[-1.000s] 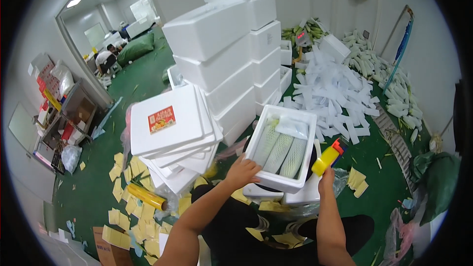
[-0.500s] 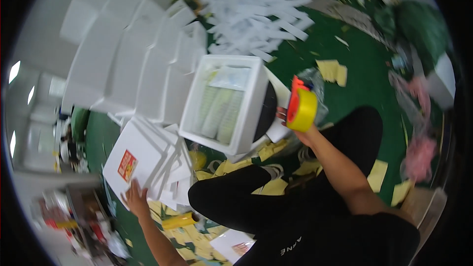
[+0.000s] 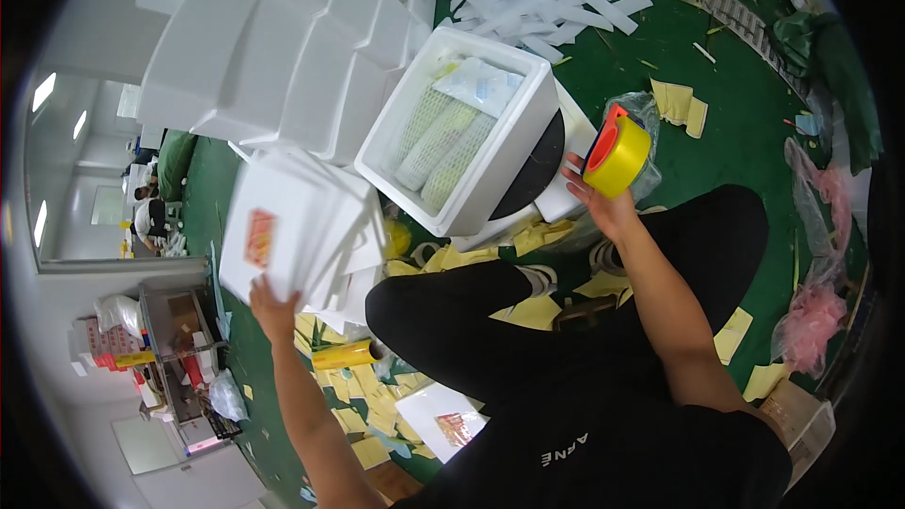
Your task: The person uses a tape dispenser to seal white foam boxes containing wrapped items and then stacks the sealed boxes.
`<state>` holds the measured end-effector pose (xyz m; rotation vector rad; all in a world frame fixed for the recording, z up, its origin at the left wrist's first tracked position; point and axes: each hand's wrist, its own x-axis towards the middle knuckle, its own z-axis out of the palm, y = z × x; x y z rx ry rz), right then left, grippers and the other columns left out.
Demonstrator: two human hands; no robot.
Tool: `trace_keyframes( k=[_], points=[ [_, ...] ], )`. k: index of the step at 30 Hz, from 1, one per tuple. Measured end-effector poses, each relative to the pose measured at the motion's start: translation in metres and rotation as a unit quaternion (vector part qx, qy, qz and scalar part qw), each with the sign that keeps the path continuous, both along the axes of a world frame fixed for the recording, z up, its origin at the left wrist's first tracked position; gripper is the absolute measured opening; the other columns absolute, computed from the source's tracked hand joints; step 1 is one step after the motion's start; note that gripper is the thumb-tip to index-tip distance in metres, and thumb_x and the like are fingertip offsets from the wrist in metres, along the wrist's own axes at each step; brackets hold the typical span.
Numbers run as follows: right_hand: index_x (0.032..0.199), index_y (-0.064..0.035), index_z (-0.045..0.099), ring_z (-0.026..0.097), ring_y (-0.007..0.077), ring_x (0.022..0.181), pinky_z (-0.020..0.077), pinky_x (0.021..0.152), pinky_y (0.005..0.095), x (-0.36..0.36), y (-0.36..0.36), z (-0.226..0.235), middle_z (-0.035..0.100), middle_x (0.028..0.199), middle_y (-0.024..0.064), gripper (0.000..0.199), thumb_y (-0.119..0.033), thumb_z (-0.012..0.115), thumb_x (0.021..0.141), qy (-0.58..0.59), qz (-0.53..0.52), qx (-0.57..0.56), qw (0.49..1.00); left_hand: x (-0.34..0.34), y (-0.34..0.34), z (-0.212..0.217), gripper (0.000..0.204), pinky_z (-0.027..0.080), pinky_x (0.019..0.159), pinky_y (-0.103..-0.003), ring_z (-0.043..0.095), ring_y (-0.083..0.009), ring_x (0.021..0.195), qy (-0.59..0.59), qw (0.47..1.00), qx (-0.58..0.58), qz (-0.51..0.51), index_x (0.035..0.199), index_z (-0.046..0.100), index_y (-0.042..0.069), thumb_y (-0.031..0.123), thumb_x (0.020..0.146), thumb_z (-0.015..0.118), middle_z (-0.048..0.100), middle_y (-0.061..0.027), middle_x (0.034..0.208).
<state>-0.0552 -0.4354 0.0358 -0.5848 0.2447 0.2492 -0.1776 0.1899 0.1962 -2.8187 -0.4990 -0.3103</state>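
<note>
Now my left hand (image 3: 273,309) overlaps the near edge of the square-cornered white foam lid with a red label (image 3: 260,238), on top of the lid stack; a second ago it was on the box rim. Half a second ago the lid looked fairly crisp beside my spread fingers; now it is smeared with motion. My left fingers are blurred too, slightly apart along that edge, and I cannot tell whether they pinch it.

The lid's long axis runs mostly away from me, its near end leaning a little left. To its right, the open white foam box (image 3: 498,149) lies lengthwise from lower left to upper right, and the long pale-green pieces in white netting (image 3: 441,139) follow that line, a clear plastic packet (image 3: 479,87) at their far end.

My right hand (image 3: 608,207) still carries the red-and-yellow tape dispenser (image 3: 624,158), red end pointing up and away. Its visible fingers splay beside the roll; the rest are hidden, so I cannot tell how they close.
</note>
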Motion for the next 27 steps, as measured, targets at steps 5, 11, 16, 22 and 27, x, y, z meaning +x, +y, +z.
trace_keyframes(
  k=[5,11,16,22,27],
  points=[
    [0.126,-0.0148,0.047,0.054,0.0265,0.119,0.0418,0.099,0.0364,0.001,-0.002,0.007,0.054,0.134,0.0102,0.035,-0.036,0.042,0.099,0.049,-0.025,-0.034,0.998,-0.036,0.035,-0.019,0.079,0.045,0.097,-0.037,0.056,-0.0355,0.117,-0.160,0.936,-0.242,0.199,0.139,0.043,-0.001,0.032,0.076,0.077,0.054,-0.0258,0.130],
    [0.134,-0.0082,0.041,0.057,0.0289,0.115,0.0477,0.092,0.0368,0.001,0.017,-0.008,0.052,0.134,0.0138,0.049,-0.007,0.057,0.087,0.014,-0.003,-0.016,1.000,-0.105,0.087,0.012,0.040,0.053,0.073,-0.038,0.066,-0.0322,0.084,-0.172,0.903,0.346,0.191,0.107,0.065,-0.002,0.034,0.090,0.065,0.067,-0.0217,0.094],
    [0.126,-0.0093,0.053,0.063,0.0230,0.108,0.0440,0.094,0.0327,0.003,-0.015,-0.004,0.063,0.122,0.0078,0.041,-0.034,0.035,0.099,0.086,-0.057,-0.048,0.994,-0.003,-0.128,0.106,0.025,0.050,0.075,-0.043,0.066,-0.0254,0.091,-0.381,0.846,0.362,-0.084,0.098,0.070,0.009,0.026,0.080,0.072,0.071,-0.0080,0.101],
    [0.123,-0.0076,0.056,0.063,0.0215,0.107,0.0473,0.089,0.0312,0.012,0.007,-0.010,0.064,0.118,0.0089,0.040,-0.035,0.039,0.099,0.089,-0.025,-0.040,0.995,0.122,-0.317,0.023,0.049,0.026,0.107,-0.060,0.047,-0.0331,0.125,-0.044,0.964,0.074,-0.252,0.100,0.060,0.007,0.032,0.063,0.077,0.059,-0.0109,0.119],
    [0.106,0.0050,0.062,0.065,0.0168,0.084,0.0509,0.081,0.0286,-0.003,0.017,-0.003,0.066,0.095,0.0094,0.043,-0.033,0.056,0.086,0.125,-0.038,-0.085,0.988,0.144,-0.374,0.014,0.071,0.046,0.091,-0.049,0.052,-0.0395,0.114,0.077,0.932,0.009,-0.354,0.134,0.050,0.016,0.045,0.074,0.074,0.042,-0.0210,0.139]
  ],
)
